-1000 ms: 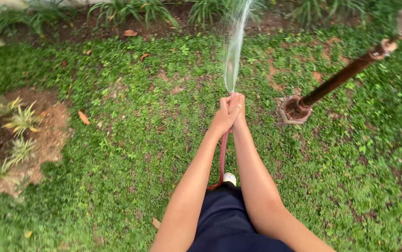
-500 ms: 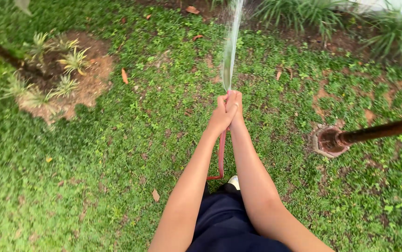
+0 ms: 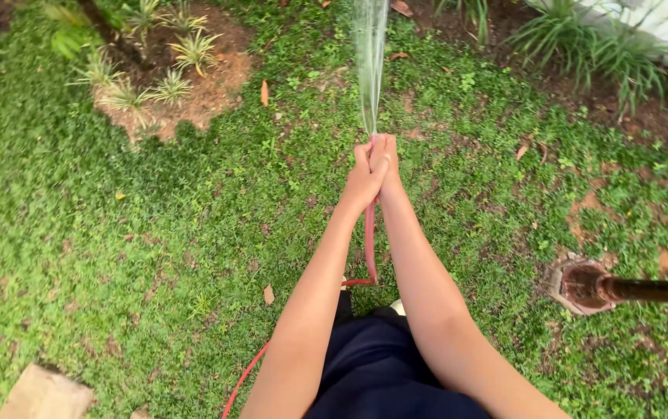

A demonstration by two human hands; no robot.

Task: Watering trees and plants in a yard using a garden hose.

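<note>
- Left hand (image 3: 362, 180): closed around the end of the red hose (image 3: 369, 240), fingers wrapped over the tip.
- Right hand (image 3: 387, 157): closed and pressed against the left, gripping the same hose end; which fingers cover the outlet cannot be told.
- Hose: runs from the clasped hands down between the forearms, loops near the dark shorts (image 3: 384, 365), then trails off toward the lower edge of view.
- Water jet (image 3: 369, 62): leaves the hands as a flat fan, directed up and away over the lawn (image 3: 155, 256).
- Surroundings: bare soil patch with spiky plants (image 3: 171, 70) lies ahead and to the left of the hands; a rusty post in a ground collar (image 3: 582, 287) stands well to the right; paving stones (image 3: 39, 392) sit behind and far left.
- Risk, judged: wet fingers could slip off the outlet, letting the fan collapse or spray back on the person.
- Risk, judged: the loop by the feet could catch a shoe and jerk the hose free.
</note>
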